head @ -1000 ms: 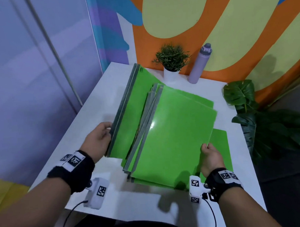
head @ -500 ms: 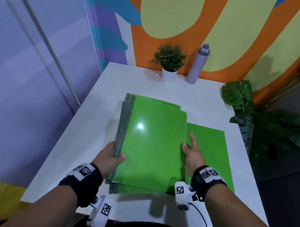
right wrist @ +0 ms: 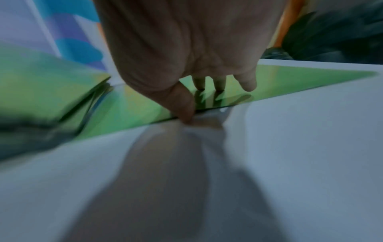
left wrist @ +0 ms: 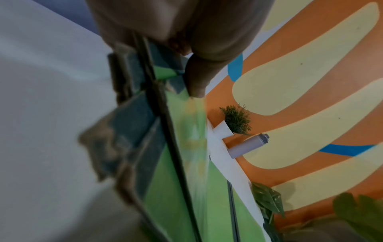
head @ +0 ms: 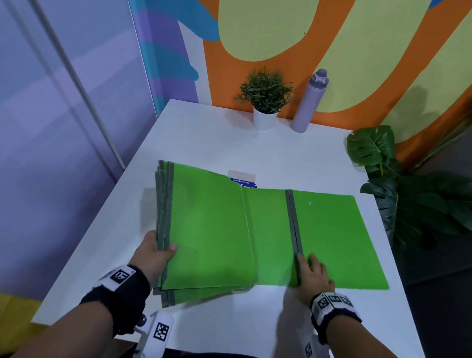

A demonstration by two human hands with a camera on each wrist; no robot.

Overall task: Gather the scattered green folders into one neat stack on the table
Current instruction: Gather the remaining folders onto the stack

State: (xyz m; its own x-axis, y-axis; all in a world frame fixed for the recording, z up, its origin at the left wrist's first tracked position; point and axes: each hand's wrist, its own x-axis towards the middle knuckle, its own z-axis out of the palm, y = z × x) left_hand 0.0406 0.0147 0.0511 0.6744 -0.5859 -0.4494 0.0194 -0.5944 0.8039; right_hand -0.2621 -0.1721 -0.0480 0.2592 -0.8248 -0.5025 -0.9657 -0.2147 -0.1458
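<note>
Green folders [head: 210, 233] lie stacked on the worktop [head: 228, 141]. The left grip [head: 154, 255] pinches their spines, fingers hidden beneath. The right grip [head: 312, 275] rests spread, flat on another folder [head: 333, 234] alongside. A printed card [head: 243, 178] is mostly covered.

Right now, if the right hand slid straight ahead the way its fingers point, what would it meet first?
The right hand rests on the lone green folder, so it would only run along its grey spine; past the far edge, probably bare table, though the small box lies close.
</note>
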